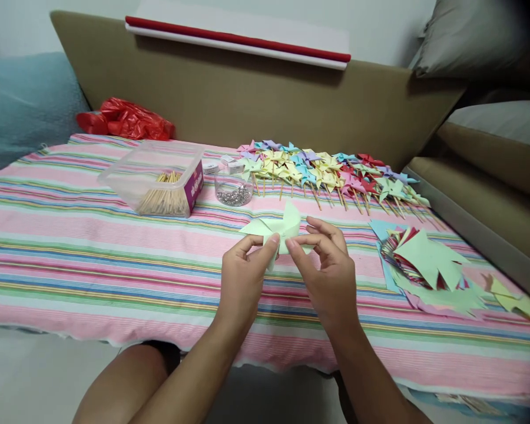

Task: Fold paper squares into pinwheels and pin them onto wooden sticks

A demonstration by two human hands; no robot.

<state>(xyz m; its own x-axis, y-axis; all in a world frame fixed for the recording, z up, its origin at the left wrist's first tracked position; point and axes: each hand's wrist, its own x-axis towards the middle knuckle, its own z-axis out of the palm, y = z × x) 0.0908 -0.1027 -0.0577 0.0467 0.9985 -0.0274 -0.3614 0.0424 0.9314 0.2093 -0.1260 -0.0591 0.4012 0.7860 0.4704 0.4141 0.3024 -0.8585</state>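
A pale green paper pinwheel (291, 219) is held up over the striped cloth, its blades folded in toward the middle. My left hand (245, 277) pinches it from the left, thumb on the centre. From the right, my right hand (329, 271) grips it with thumb and index finger near the centre, the other fingers loosely curled. No stick shows on this pinwheel. Beyond my hands stand a round clear tub (234, 193) of small silvery pins or tacks and a clear plastic box (159, 147) holding many thin wooden sticks (165, 197).
Many finished pinwheels (309, 168) on sticks lie at the back right. Cut paper sheets (430, 259) are stacked at the right, beside a yellow cut sheet (516, 300). A red plastic bag (130, 121) lies at the back left. A brown board (265, 100) rises behind the cloth.
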